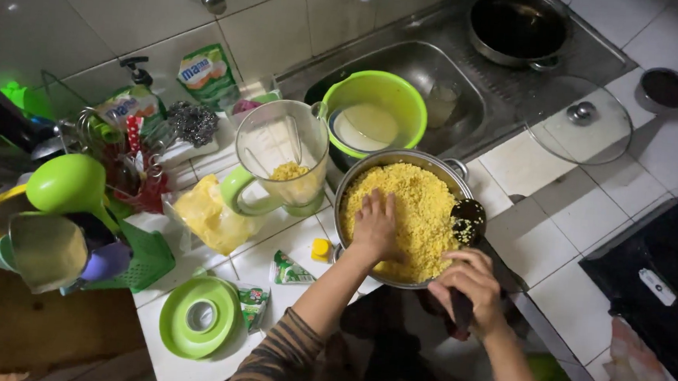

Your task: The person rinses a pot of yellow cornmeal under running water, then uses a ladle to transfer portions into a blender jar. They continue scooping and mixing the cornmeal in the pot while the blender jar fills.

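Head view: a steel pot (353, 185) heaped with yellow grain (416, 211) stands at the middle of the white tiled bench (539, 250). The left hand (374, 226) lies flat in the grain at the pot's 8 o'clock, fingers spread wide, pressing or raking it. The right hand (470, 289), at 5 o'clock outside the rim, is closed around the dark handle of a ladle (467, 220) whose bowl dips into the grain at 3 o'clock. The step in hand looks like mixing or loosening the grain. Any next stroke calls for steady pressure, since the heap sits near the rim. At 10 o'clock stands a blender jug (280, 159); at 12 o'clock, a green bowl (375, 110) in the sink (441, 63).
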